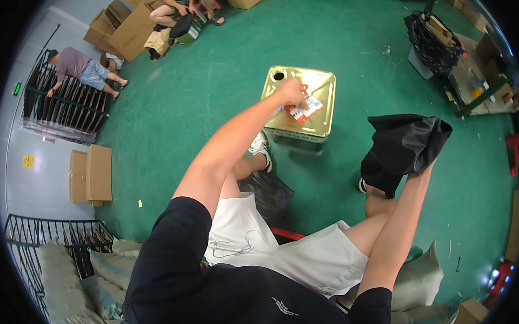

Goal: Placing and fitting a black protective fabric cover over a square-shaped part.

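A square gold-coloured tin (325,101) with a round dark opening stands on the floor ahead of me. Over its top, my left hand (291,93) is closed, with its fingers on a red and white printed card (311,109). A small orange-red bit shows beside these fingers, and a speck of blue below the hand. On the right, a black fabric piece (409,141), soft and creased, is held up over my right knee. My right hand is hidden in or behind this fabric; only the wrist and forearm show, so its fingers cannot be made out.
A black plastic bag (265,195) lies between my feet. Loose threads (234,245) rest on my shorts. Stuffed sacks (67,275) lie behind at left, cartons (93,173) farther along. Two other people are at far left. A loaded trolley (474,84) stands far right.
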Demonstrator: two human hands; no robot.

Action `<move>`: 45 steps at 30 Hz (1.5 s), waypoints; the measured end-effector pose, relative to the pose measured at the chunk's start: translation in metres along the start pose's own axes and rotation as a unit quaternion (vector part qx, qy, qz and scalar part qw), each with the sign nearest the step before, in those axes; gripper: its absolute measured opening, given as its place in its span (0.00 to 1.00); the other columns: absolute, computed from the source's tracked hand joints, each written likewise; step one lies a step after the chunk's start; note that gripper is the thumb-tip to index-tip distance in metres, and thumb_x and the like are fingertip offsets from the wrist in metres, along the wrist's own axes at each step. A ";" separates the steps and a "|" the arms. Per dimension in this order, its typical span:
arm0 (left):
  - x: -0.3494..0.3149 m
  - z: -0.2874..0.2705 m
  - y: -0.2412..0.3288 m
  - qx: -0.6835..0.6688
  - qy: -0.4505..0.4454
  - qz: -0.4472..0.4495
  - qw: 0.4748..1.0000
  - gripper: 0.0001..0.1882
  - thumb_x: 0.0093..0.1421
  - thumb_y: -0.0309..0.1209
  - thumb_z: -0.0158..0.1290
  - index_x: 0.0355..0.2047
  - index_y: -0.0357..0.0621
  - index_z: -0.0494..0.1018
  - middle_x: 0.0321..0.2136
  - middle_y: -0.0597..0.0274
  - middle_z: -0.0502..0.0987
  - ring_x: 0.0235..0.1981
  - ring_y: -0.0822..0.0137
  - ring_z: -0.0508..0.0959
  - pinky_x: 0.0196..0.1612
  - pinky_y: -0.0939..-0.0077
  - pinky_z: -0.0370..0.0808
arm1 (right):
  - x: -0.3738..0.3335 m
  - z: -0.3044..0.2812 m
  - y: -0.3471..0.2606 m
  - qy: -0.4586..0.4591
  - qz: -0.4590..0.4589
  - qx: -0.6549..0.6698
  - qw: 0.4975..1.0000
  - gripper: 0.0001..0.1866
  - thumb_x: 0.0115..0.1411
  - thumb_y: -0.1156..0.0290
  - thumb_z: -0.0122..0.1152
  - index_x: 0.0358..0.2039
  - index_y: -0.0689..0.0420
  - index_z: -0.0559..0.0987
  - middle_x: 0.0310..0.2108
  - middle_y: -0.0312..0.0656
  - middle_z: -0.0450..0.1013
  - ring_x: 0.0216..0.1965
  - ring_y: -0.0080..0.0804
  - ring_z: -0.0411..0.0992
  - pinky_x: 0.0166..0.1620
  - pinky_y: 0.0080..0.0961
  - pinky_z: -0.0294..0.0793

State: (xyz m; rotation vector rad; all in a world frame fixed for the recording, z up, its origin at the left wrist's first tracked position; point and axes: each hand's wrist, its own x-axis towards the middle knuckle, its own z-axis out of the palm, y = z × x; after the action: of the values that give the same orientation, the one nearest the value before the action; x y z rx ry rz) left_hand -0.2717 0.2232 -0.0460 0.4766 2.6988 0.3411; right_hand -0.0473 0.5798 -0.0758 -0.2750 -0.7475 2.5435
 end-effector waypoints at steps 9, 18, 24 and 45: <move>0.005 0.069 -0.005 -0.004 0.135 0.027 0.990 0.17 0.41 0.32 0.70 0.31 0.41 0.77 0.33 0.48 0.81 0.37 0.49 0.81 0.41 0.58 0.78 | -0.010 -0.004 -0.004 0.037 -0.001 -0.007 0.999 0.20 0.67 0.54 0.52 0.49 0.55 0.75 0.43 0.39 0.76 0.41 0.32 0.75 0.45 0.29 0.78; -0.003 0.125 -0.007 -0.034 0.167 0.024 0.985 0.15 0.45 0.35 0.67 0.28 0.39 0.75 0.28 0.50 0.80 0.33 0.49 0.80 0.39 0.58 0.76 | -0.013 0.000 -0.006 0.054 -0.002 -0.028 0.998 0.18 0.66 0.53 0.53 0.45 0.55 0.76 0.39 0.39 0.76 0.38 0.32 0.75 0.42 0.30 0.79; -0.014 0.127 -0.002 -0.080 0.134 -0.006 0.988 0.16 0.46 0.37 0.67 0.29 0.41 0.75 0.28 0.51 0.80 0.33 0.49 0.80 0.39 0.57 0.76 | -0.017 0.029 0.001 0.074 0.001 -0.046 0.996 0.17 0.66 0.53 0.54 0.41 0.54 0.77 0.35 0.38 0.76 0.34 0.30 0.75 0.37 0.28 0.78; -0.073 0.191 -0.023 -0.116 0.167 -0.016 0.979 0.12 0.53 0.36 0.59 0.28 0.41 0.73 0.24 0.47 0.79 0.30 0.45 0.79 0.34 0.51 0.74 | -0.011 0.020 0.013 0.023 0.022 -0.024 0.999 0.18 0.65 0.53 0.56 0.46 0.54 0.76 0.40 0.38 0.76 0.40 0.29 0.74 0.44 0.27 0.77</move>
State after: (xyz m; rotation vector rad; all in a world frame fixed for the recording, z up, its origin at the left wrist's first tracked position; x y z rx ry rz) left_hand -0.1374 0.2079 -0.2015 0.3297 2.9302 0.7792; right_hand -0.0487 0.5555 -0.0658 -0.3671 -0.7939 2.5534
